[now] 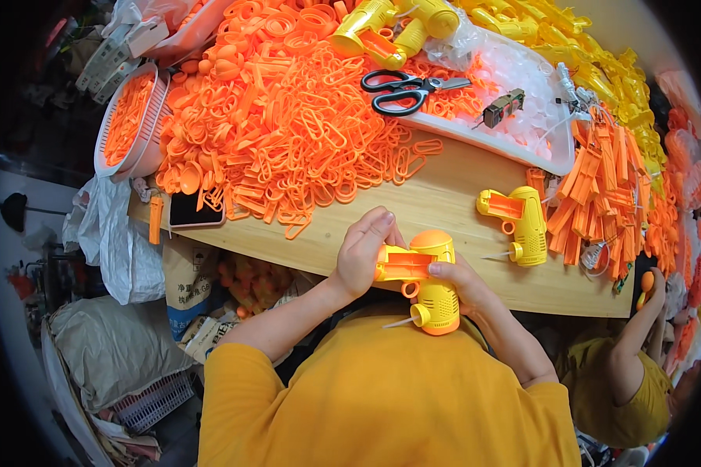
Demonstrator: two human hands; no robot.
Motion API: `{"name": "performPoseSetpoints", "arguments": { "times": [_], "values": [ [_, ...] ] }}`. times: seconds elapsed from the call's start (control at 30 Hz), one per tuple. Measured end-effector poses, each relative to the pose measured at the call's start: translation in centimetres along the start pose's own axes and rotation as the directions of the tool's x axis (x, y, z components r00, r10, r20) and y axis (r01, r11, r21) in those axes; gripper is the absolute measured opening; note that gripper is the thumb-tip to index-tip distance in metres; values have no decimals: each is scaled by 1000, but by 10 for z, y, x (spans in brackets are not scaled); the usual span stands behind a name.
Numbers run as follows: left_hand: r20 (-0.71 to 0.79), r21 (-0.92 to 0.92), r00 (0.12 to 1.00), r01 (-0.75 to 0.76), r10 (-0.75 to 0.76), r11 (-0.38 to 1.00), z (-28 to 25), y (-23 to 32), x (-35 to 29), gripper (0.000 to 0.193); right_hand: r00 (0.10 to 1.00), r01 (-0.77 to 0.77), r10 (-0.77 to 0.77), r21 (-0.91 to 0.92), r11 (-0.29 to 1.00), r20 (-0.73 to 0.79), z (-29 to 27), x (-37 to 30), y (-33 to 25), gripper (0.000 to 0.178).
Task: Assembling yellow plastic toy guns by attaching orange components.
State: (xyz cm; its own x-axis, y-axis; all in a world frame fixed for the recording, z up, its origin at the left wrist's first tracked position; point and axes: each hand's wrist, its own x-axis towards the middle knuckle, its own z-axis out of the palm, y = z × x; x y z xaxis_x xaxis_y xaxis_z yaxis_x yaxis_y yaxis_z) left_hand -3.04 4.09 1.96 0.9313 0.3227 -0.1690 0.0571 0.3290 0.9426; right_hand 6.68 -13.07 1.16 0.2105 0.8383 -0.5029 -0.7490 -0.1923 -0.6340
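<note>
While I am watching from afar, my left hand (360, 251) is closing its fingers on the orange insert (403, 265) and my right hand (461, 282) is gripping the yellow toy gun body (435, 289), held just off the near table edge (459, 292). I am judging that the insert could be slipping or seating crooked, since only fingertips are pinching it. A finished yellow gun (518, 222) is lying to the right, the heap of orange loops (288, 124) is crowding the left, and black scissors (405, 88) are resting beyond it
</note>
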Motion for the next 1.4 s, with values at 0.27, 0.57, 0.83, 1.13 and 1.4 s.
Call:
{"name": "performPoseSetpoints", "arguments": {
  "times": [0.27, 0.57, 0.83, 1.13, 1.4],
  "values": [
    [170, -158, 959, -199, 225, 967, 1, 20, -9, 41, 963, 259, -268, -363, 895, 24, 7, -11, -16, 65],
    [161, -74, 974, -152, 162, 986, -13, 14, 10, 40, 981, 187, -192, -254, 949, 5, 12, -2, -32, 57],
    [-56, 579, 931, -264, 361, 772, -44, 12, 10, 14, 995, 50, -55, -60, 997, -82, -1, 9, -13, 58],
    [-244, 941, 507, -80, 826, 328, -179, 103, 67, 9, 996, 0, 23, 253, 968, -89, -15, 15, -2, 52],
    [-21, 981, 720, 148, 693, -123, -209, 141, 119, 16, 985, 24, 28, 300, 954, -169, -5, 14, -5, 56]
  ]
}}
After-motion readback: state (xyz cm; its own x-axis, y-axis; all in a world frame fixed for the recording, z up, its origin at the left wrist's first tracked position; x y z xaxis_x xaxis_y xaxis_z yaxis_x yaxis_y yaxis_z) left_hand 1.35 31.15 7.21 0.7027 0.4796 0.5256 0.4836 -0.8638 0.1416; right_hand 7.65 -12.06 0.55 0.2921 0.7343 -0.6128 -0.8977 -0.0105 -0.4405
